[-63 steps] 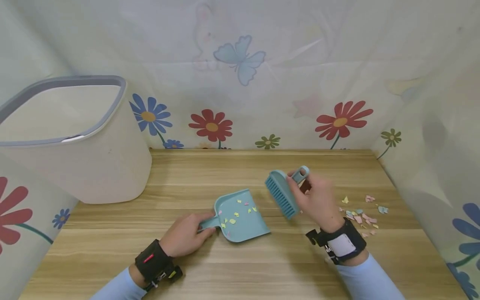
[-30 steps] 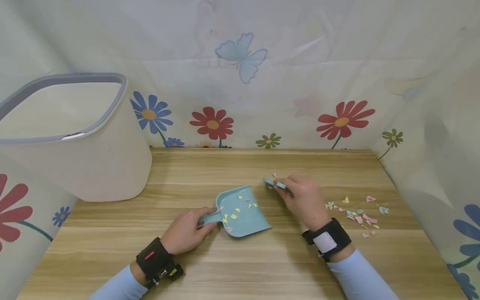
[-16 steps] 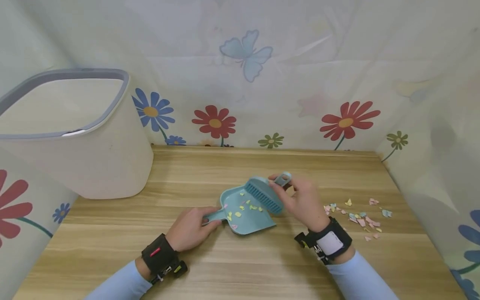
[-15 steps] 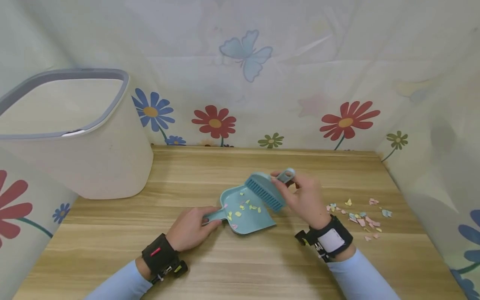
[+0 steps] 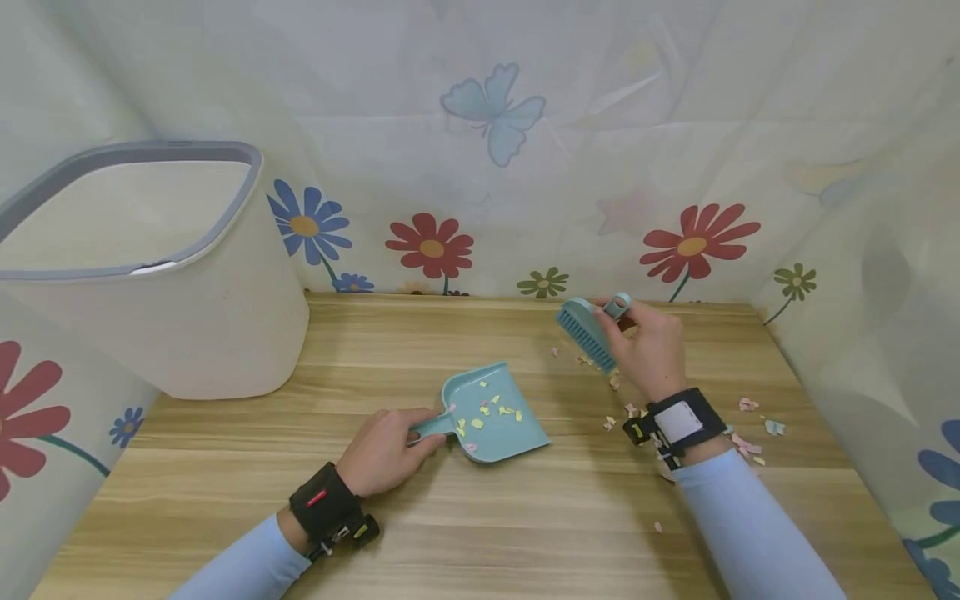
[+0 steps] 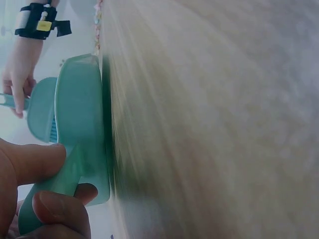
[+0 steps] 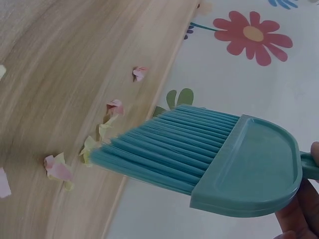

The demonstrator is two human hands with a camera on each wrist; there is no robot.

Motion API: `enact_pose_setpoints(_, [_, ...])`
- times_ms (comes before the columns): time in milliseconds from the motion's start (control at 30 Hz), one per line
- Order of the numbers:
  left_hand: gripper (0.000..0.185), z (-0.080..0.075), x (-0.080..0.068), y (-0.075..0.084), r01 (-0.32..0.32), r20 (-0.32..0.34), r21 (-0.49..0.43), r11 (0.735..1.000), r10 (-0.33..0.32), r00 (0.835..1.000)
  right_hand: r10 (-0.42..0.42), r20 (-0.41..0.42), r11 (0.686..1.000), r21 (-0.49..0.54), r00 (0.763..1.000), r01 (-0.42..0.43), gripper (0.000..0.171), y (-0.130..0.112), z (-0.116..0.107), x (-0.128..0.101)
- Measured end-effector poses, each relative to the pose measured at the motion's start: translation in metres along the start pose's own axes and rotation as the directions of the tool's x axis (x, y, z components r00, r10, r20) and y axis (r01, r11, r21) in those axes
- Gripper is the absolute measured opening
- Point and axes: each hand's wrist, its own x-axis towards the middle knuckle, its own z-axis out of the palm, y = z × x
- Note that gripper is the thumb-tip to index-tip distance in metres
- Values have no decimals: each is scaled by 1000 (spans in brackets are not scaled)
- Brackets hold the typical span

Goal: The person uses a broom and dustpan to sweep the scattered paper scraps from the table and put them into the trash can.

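My left hand (image 5: 384, 450) grips the handle of a small teal dustpan (image 5: 491, 414) that lies flat on the wooden table (image 5: 480, 517); several coloured paper scraps sit in its pan. The same dustpan (image 6: 79, 124) shows in the left wrist view, pinched between thumb and finger. My right hand (image 5: 648, 346) holds a teal hand brush (image 5: 587, 332) by its handle, raised near the table's far edge. The brush (image 7: 219, 154) hangs with its bristles just above the wood, and paper scraps (image 7: 107, 127) lie under them. More paper scraps (image 5: 626, 408) lie beside my right wrist.
A large white bin with a grey rim (image 5: 142, 267) stands at the back left. A flower-printed cloth (image 5: 480, 167) walls in the table at the back and on both sides. Further scraps (image 5: 753, 433) lie near the right edge.
My right hand has carried the brush from over the dustpan back and to the right, toward the far edge. Some scraps now lie scattered between brush and dustpan. The left hand keeps hold of the dustpan.
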Motion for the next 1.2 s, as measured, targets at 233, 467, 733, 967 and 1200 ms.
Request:
enact_pose_setpoints(233, [42, 0, 0, -1, 5, 2, 0, 1000, -5, 1000, -4, 57, 997, -80, 998, 9, 19, -5, 9, 2])
enact_pose_setpoints(467, [41, 0, 0, 1, 6, 4, -4, 1000, -6, 1000, -38, 166, 988, -140, 985, 62, 18, -22, 20, -2])
enact_pose_setpoints(733, [41, -1, 0, 1, -15, 3, -12, 1000, 15, 1000, -70, 107, 997, 30, 992, 67, 15, -37, 14, -1])
enact_pose_setpoints(967, [42, -1, 0, -1, -21, -5, 1, 1000, 21, 1000, -62, 102, 997, -30, 993, 66, 14, -33, 14, -4])
enact_pose_setpoints(1200, [42, 0, 0, 0, -30, -5, -7, 1000, 30, 1000, 119, 57, 991, -75, 991, -115, 16, -30, 11, -9])
